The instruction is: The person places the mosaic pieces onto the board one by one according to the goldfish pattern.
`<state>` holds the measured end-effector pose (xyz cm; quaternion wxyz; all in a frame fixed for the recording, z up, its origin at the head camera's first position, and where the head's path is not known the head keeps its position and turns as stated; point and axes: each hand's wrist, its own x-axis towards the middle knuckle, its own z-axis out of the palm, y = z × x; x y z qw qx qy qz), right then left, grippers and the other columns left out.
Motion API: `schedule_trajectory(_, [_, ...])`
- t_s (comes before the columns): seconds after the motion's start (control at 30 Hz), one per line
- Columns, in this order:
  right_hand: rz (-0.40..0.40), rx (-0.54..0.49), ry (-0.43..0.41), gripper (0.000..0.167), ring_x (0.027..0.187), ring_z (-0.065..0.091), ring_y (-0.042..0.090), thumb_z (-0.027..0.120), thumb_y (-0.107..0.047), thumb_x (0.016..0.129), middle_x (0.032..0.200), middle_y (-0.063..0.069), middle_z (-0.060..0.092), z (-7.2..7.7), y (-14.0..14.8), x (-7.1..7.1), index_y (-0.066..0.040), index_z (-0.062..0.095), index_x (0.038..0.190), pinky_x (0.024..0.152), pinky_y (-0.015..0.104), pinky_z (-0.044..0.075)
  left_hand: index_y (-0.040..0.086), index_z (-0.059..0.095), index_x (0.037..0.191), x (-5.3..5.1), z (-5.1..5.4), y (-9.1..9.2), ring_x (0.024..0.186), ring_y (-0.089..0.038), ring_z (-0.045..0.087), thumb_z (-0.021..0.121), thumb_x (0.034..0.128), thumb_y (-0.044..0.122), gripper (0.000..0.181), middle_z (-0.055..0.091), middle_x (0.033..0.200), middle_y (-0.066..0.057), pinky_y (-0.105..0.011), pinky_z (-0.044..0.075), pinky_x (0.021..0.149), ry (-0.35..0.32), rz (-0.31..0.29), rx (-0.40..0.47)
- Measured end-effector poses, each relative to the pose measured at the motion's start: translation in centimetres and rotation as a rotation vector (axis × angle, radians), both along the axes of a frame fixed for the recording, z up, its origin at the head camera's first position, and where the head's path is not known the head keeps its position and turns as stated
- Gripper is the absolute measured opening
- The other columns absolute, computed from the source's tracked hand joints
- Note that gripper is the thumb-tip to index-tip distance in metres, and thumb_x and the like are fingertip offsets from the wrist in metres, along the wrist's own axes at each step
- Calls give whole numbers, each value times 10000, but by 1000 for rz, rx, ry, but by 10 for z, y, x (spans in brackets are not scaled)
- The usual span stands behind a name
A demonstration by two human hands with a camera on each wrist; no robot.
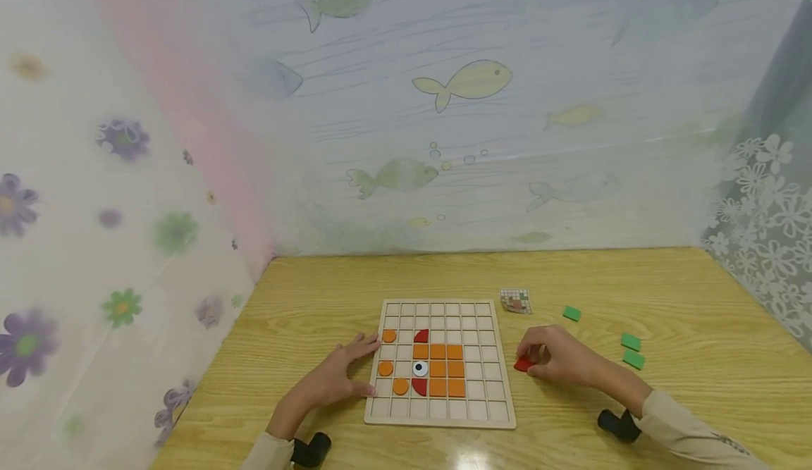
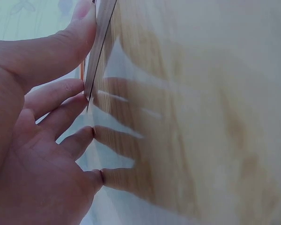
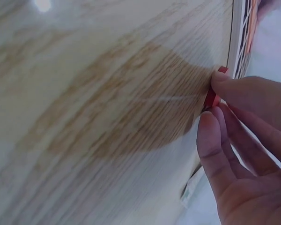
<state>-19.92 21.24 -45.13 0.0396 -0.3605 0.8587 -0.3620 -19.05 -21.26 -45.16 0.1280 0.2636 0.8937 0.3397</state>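
Observation:
A wooden grid board (image 1: 438, 423) lies on the table. On it are orange square tiles (image 1: 438, 369), orange discs (image 1: 385, 368), two red quarter-round tiles (image 1: 419, 387) and a white eye disc (image 1: 421, 369). At the board's left edge rests my left hand (image 1: 332, 377), its fingers and thumb spread; the left wrist view has its fingertips against the board's side (image 2: 99, 44). Just right of the board, my right hand (image 1: 563, 359) pinches a red tile (image 1: 523, 364) between thumb and fingers, low over the table. Fingers partly hide this red tile (image 3: 212, 97) in the right wrist view.
A small printed card (image 1: 515, 301) with a grid picture lies behind the board's far right corner. Green tiles (image 1: 631, 342) are scattered to the right, beyond my right hand. A wall painted with fish (image 1: 469, 81) stands at the table's back edge, and another wall is at the left.

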Motion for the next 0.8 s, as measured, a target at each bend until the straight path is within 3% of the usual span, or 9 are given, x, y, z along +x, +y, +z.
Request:
schedule_trajectory(0.3, [60, -44, 60, 198, 638, 560, 53, 733, 63, 738, 805, 3, 623, -1, -1, 0, -104, 683, 835, 518, 214, 496, 18, 393, 1435, -1, -1, -1, 1406, -406, 126, 766, 792, 224, 771, 286, 1516, -160, -648, 13, 1072, -3, -4, 9])
schedule_trajectory(0.8, [66, -26, 113, 196, 616, 517, 60, 701, 55, 740, 785, -11, 601, 4, -9, 0, -118, 686, 832, 497, 202, 459, 16, 391, 1435, -1, -2, -2, 1408, -399, 125, 760, 798, 228, 767, 285, 1518, -148, -652, 9, 1069, -4, -9, 11])
